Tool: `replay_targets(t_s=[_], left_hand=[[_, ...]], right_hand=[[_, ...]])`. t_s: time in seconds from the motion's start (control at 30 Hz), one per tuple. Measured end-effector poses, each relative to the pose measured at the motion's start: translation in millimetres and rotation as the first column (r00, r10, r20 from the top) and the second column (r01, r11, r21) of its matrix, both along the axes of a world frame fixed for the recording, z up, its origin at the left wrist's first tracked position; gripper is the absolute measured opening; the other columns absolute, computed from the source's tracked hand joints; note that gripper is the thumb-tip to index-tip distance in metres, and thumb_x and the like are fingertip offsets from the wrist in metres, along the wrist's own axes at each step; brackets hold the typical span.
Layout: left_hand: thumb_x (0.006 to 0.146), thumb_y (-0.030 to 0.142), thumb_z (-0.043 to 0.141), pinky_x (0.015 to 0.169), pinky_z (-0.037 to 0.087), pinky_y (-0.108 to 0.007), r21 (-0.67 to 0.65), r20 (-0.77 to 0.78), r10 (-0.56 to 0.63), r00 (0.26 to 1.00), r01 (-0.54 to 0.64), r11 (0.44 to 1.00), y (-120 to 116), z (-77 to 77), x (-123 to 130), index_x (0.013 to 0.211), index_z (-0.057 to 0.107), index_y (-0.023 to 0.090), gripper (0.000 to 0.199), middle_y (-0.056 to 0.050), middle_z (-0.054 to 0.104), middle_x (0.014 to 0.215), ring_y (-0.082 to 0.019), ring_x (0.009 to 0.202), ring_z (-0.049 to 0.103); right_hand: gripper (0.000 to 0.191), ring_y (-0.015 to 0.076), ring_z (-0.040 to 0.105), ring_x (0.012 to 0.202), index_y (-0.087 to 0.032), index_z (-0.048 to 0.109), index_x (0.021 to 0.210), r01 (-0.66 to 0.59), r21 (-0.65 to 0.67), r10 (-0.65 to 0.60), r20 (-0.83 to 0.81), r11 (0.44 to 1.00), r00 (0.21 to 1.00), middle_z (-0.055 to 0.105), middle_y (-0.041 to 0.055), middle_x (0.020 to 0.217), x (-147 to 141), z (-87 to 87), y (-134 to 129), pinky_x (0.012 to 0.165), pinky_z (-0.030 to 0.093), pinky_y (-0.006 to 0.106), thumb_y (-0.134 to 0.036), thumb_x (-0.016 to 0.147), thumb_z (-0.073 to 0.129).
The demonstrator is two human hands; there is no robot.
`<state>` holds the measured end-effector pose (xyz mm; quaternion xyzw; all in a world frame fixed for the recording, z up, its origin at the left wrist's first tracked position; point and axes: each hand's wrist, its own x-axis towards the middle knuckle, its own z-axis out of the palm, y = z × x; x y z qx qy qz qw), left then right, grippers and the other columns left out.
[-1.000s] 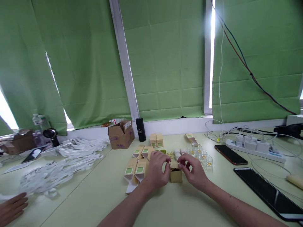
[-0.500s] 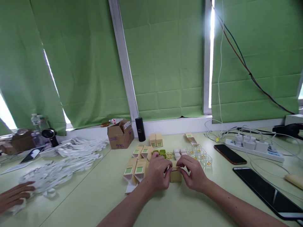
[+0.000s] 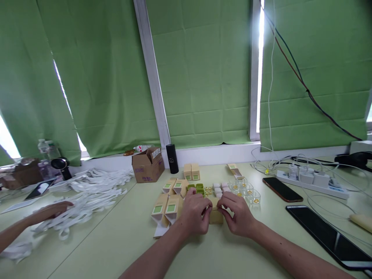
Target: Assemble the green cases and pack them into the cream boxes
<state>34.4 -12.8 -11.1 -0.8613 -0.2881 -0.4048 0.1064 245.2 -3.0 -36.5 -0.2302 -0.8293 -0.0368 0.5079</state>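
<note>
A small kraft cardboard box (image 3: 216, 216) stands on the table between my hands. My left hand (image 3: 195, 211) pinches its left upper edge, thumb and fingers together. On the opposite side, my right hand (image 3: 236, 213) grips the right upper edge the same way. Just left are several kraft boxes with green labels (image 3: 171, 208), some with flaps open. Behind my hands lie green square cups (image 3: 199, 186), small yellowish pieces (image 3: 208, 190), whitish blocks (image 3: 217, 186) and clear cups with gold centres (image 3: 255, 200). My fingers partly hide these.
Two closed kraft boxes (image 3: 192, 172) and a flattened one (image 3: 235, 170) sit farther back, near a black cylinder (image 3: 172, 159) and a brown carton (image 3: 148, 166). At right are phones (image 3: 282, 189), a tablet (image 3: 328, 236) and a power strip (image 3: 314, 185). Another person's hand (image 3: 54, 211) touches white straps (image 3: 95, 193).
My hands stay at the small box; its top, gapped before, now looks closed down. The other person's hand has moved right and away, farther onto the white straps.
</note>
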Motion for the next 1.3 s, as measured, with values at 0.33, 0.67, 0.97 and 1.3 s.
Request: replay_targets(t_s=[0.33, 0.67, 0.97, 1.3], left_hand=[[0.078, 0.020, 0.058, 0.075, 0.032, -0.040, 0.018, -0.039, 0.001, 0.999, -0.001, 1.000, 2.6, -4.5, 0.7, 0.073, 0.058, 0.021, 0.005, 0.002, 0.056, 0.055, -0.016, 0.053, 0.046], [0.078, 0.021, 0.058, 0.077, 0.035, -0.040, -0.081, -0.049, 0.056, 0.997, -0.060, 0.995, -1.6, -3.0, 3.5, 0.069, 0.059, 0.022, 0.009, 0.000, 0.059, 0.055, -0.017, 0.054, 0.051], [0.094, 0.017, 0.050, 0.088, 0.039, -0.045, -0.248, -0.117, 0.388, 0.914, -0.405, 0.880, -1.8, 6.1, 9.0, 0.093, 0.077, 0.020, 0.027, -0.008, 0.078, 0.079, -0.023, 0.071, 0.069], [0.089, 0.016, 0.052, 0.082, 0.040, -0.043, -0.219, -0.151, 0.430, 0.890, -0.454, 0.864, -1.9, 8.2, 9.3, 0.069, 0.066, 0.020, 0.025, -0.005, 0.073, 0.068, -0.021, 0.064, 0.064]], right_hand=[[0.013, 0.0189, 0.053, 0.067, -0.022, 0.058, 0.085, -0.015, 0.021, 0.014, 0.041, 1.000, 0.999, 0.061, 0.0024, 0.075, 1.6, -3.1, 1.7, 0.060, 0.031, 0.030, -0.009, 0.085, 0.056], [0.013, 0.0171, 0.051, 0.064, -0.022, 0.055, 0.081, -0.020, -0.015, 0.022, 0.086, 1.000, 0.996, 0.060, 0.0007, 0.071, 3.5, -1.7, 2.0, 0.059, 0.028, 0.029, -0.009, 0.082, 0.055], [0.025, 0.0184, 0.057, 0.064, -0.021, 0.056, 0.108, 0.053, -0.105, -0.027, 0.236, 0.993, 0.971, 0.060, -0.0014, 0.073, 21.7, 5.6, 8.8, 0.061, 0.032, 0.029, -0.017, 0.083, 0.059], [0.014, 0.0168, 0.056, 0.057, -0.023, 0.055, 0.104, 0.241, -0.181, -0.208, 0.183, 0.953, 0.961, 0.061, -0.0037, 0.067, 29.3, -7.6, 32.0, 0.059, 0.032, 0.028, -0.018, 0.091, 0.054]])
